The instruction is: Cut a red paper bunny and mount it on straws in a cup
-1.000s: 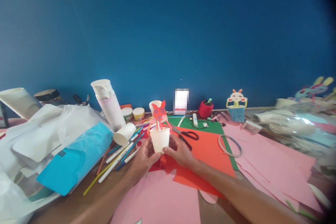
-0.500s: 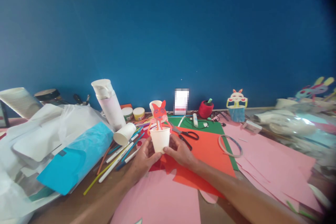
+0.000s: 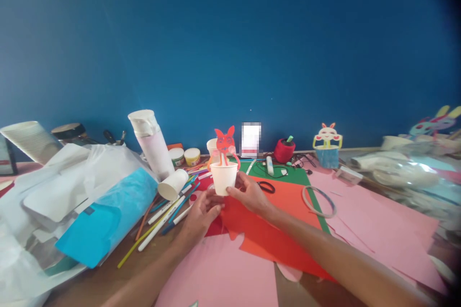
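Observation:
A white paper cup (image 3: 224,180) stands upright in the middle of the view, raised over the papers. From its top rises a red paper figure (image 3: 225,142) with pointed ears, a drawn face and orange arms reaching down to the rim. My right hand (image 3: 254,195) grips the cup's lower right side, thumb in front and fingers behind. Just below and left of the cup is my left hand (image 3: 204,213), its fingers loosely curled and apart, holding nothing. Beneath both hands lie red-orange paper (image 3: 273,230) and pink paper (image 3: 219,268).
Markers and sticks (image 3: 163,216), a tipped cup (image 3: 173,184) and a white flask (image 3: 153,146) lie or stand left, beside plastic bags (image 3: 79,177). Scissors (image 3: 266,186), a red yarn ball (image 3: 284,151), a tape ring (image 3: 319,200) and a blue cup figure (image 3: 327,156) are right.
The cup with the red figure has moved up and slightly right in my right hand. My left hand has come off the cup and sits lower beside it.

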Demonstrator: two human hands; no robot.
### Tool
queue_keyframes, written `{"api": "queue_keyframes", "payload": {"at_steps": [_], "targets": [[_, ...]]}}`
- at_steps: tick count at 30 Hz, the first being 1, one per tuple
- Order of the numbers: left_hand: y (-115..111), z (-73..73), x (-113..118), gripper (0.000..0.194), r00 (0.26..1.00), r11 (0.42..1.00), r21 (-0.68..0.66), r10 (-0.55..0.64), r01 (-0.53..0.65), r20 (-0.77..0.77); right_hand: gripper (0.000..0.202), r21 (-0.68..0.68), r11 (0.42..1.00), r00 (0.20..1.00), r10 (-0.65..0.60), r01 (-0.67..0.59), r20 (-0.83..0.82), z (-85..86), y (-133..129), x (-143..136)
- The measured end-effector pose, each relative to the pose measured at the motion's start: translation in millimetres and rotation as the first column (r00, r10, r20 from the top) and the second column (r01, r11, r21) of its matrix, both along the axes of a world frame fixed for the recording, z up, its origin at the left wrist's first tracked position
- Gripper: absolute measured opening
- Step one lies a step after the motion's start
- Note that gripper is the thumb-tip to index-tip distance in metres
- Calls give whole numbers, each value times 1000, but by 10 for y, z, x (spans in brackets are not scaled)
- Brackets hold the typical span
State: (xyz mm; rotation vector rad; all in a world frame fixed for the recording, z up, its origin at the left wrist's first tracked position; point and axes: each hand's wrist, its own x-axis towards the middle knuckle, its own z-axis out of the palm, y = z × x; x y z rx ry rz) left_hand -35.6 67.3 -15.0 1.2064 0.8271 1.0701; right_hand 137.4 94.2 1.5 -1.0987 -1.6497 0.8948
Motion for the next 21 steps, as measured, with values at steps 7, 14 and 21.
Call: {"api": "queue_keyframes", "payload": {"at_steps": [7,14,21], "targets": [[12,-25,-8,16,993,999,11,-34,36,-110,38,39,994,990,-103,100,99,-64,386,-286],[5,12,-17,13,991,998,25,-50,54,-122,41,76,988,971,-143,131,190,-40,702,-595],[-5,25,-32,12,988,997,9,-78,80,-136,40,81,985,944,-172,155,280,-92,831,-707]]}}
